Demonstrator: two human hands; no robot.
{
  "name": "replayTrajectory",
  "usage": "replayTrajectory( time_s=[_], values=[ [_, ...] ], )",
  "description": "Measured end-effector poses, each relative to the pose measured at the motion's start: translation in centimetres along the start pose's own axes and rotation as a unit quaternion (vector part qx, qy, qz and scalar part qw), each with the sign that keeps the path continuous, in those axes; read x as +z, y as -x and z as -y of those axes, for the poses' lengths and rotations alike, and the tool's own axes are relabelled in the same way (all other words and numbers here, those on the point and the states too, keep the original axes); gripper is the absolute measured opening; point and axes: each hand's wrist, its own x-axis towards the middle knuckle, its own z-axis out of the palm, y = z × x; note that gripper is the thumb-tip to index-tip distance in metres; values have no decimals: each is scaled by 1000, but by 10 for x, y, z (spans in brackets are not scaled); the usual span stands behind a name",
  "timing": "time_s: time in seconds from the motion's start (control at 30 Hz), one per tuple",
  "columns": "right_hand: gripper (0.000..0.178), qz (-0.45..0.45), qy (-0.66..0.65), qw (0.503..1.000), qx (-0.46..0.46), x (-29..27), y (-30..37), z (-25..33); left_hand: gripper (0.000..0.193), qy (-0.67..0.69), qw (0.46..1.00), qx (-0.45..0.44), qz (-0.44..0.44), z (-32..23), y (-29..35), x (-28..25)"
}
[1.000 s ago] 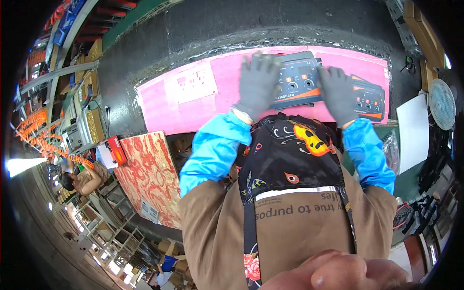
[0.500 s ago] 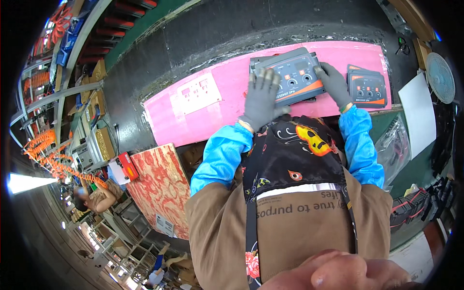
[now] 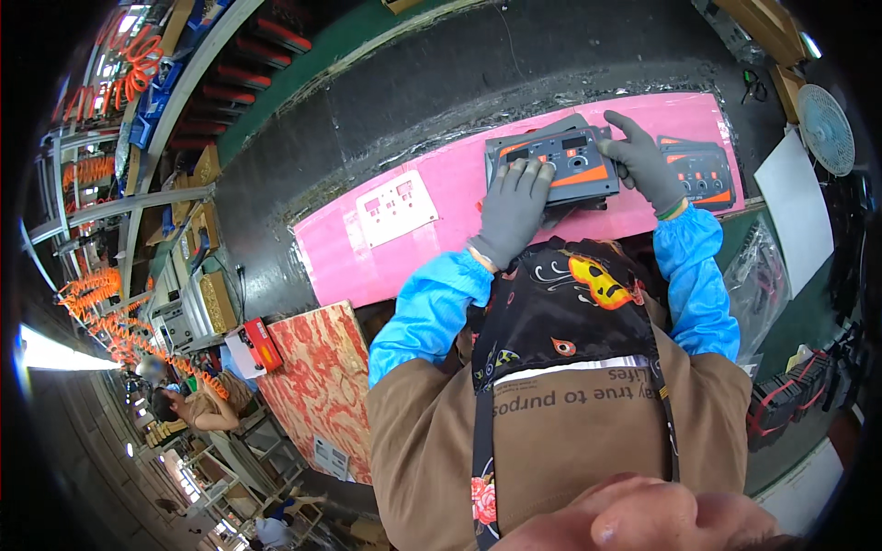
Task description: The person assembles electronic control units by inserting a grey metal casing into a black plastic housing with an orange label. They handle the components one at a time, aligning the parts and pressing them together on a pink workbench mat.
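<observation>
A grey control panel (image 3: 581, 176) with an orange stripe, dark windows and round knob openings lies atop a stack of similar grey pieces on the pink sheet (image 3: 344, 266). Across its left part rests my left hand (image 3: 516, 209), gloved in grey, fingers stretched out flat and covering some of the printed face. My right hand (image 3: 645, 163), also gloved, is at the panel's right edge with its fingers spread; whether they touch the edge is hard to tell. Further right, several like panels (image 3: 703, 176) are piled with their edges out of line.
A white plate with cut-outs (image 3: 398, 209) lies left on the pink sheet. To the right are a white board (image 3: 797, 216), a fan (image 3: 825, 129) and clear plastic bags (image 3: 758, 266). A red-patterned board (image 3: 317, 381) stands at my left. Another person (image 3: 207, 404) sits at far left.
My right hand has lifted its fingers off the panel's right side and spread them. My left hand's fingers have drawn together on the panel. The whole view has shifted slightly.
</observation>
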Motion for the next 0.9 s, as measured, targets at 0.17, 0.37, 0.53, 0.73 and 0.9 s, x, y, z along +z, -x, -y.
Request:
replayTrajectory(
  time_s=[0.17, 0.37, 0.53, 0.73, 0.9],
  values=[
    [43, 32, 103, 991, -77, -17, 11, 23, 44, 112, 992, -30, 40, 23, -50, -81],
    [61, 129, -43, 978, -160, -7, -1, -9, 49, 398, 868, -145, 260, 76, -79, -40],
    [58, 48, -5, 994, -95, 1, -18, -42, 45, 234, 947, -37, 219, 76, -83, 13],
    [51, -134, 336, 927, -98, 27, -12, -34, 76, 67, 991, -19, 118, 32, -61, 43],
    [55, -276, 517, 804, -100, -2, 9, -37, 79, 29, 989, -20, 146, 30, -52, 54]
  ],
)
